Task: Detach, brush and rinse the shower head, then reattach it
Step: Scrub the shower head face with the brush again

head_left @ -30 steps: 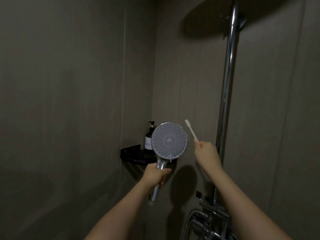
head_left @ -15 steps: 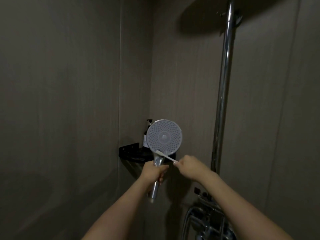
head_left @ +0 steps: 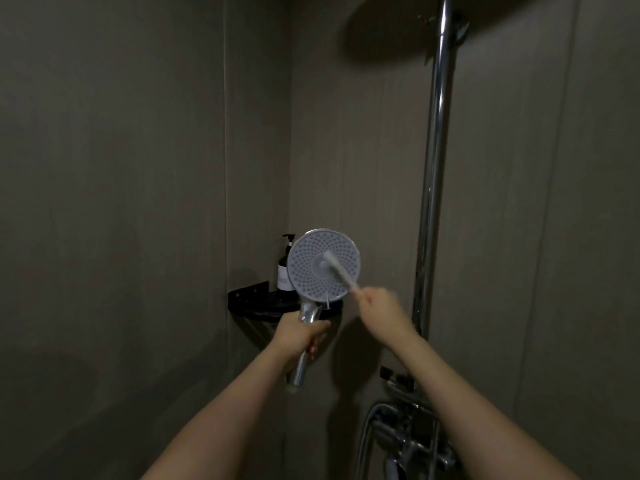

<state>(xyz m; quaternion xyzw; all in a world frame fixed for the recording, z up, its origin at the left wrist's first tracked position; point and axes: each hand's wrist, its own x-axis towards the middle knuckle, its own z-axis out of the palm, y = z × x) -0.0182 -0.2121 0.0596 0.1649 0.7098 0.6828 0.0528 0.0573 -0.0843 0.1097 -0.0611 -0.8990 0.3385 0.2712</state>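
Left hand [head_left: 300, 332] grips shower head [head_left: 323, 265]; right hand [head_left: 379, 308] presses toothbrush [head_left: 341, 270] on it

1 shower head [head_left: 323, 265], 1 brush [head_left: 341, 271], 1 bottle [head_left: 284, 271], 2 hands [head_left: 301, 332].

Dim shower corner. Left hand [head_left: 300, 332] wrapped round the chrome handle of a detached shower head [head_left: 323, 265], held upright with the round perforated face toward the camera. Right hand [head_left: 379, 304] gripping a white toothbrush [head_left: 341, 270] — bristle end laid on the middle of the face, blurred. Behind the head, a black corner shelf [head_left: 249, 299] with a dark pump bottle [head_left: 284, 268]. At right, a chrome riser pipe [head_left: 433, 188] running up to a round overhead shower [head_left: 388, 32], with the mixer valve [head_left: 408, 441] below.
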